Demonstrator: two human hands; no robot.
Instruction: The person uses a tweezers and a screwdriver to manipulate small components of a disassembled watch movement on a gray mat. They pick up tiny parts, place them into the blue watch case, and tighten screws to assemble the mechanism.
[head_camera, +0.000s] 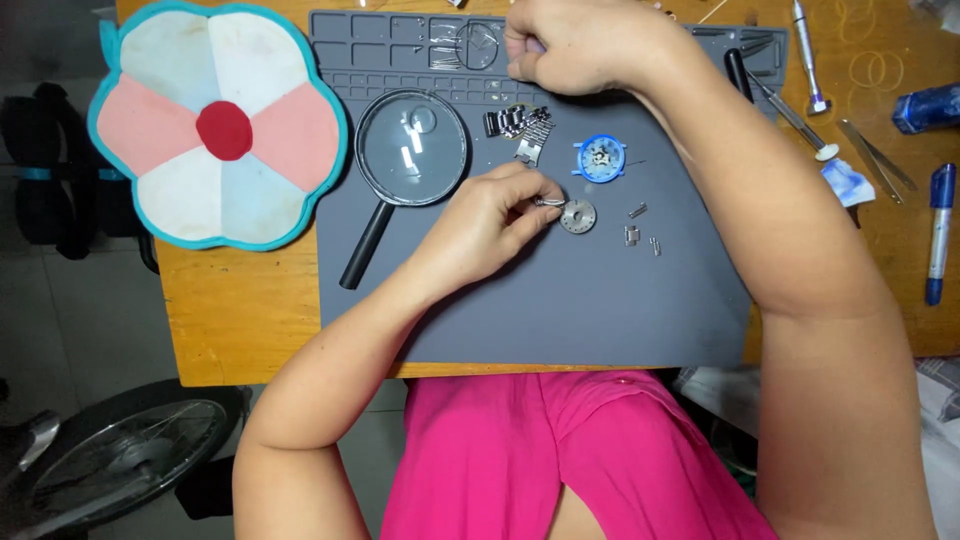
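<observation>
Head view: near the middle of the frame the left hand (487, 222) pinches a small silvery metal part (548, 203) between thumb and forefinger, fingers nearly closed, right beside a round toothed metal disc (578, 216) lying on the grey work mat (560, 310). The right hand (575, 45) sits at the top centre, fingers curled down over the mat's tray compartments; whether it holds anything I cannot tell. Just above the left hand lie a steel watch bracelet (525, 128) and a blue round holder (600, 159); a magnifying glass (410, 148) lies to the left. The pinched part looks tiny, light, stiff and slippery, easily flicked away, so it is best gripped by its edges with fingertips, gently
</observation>
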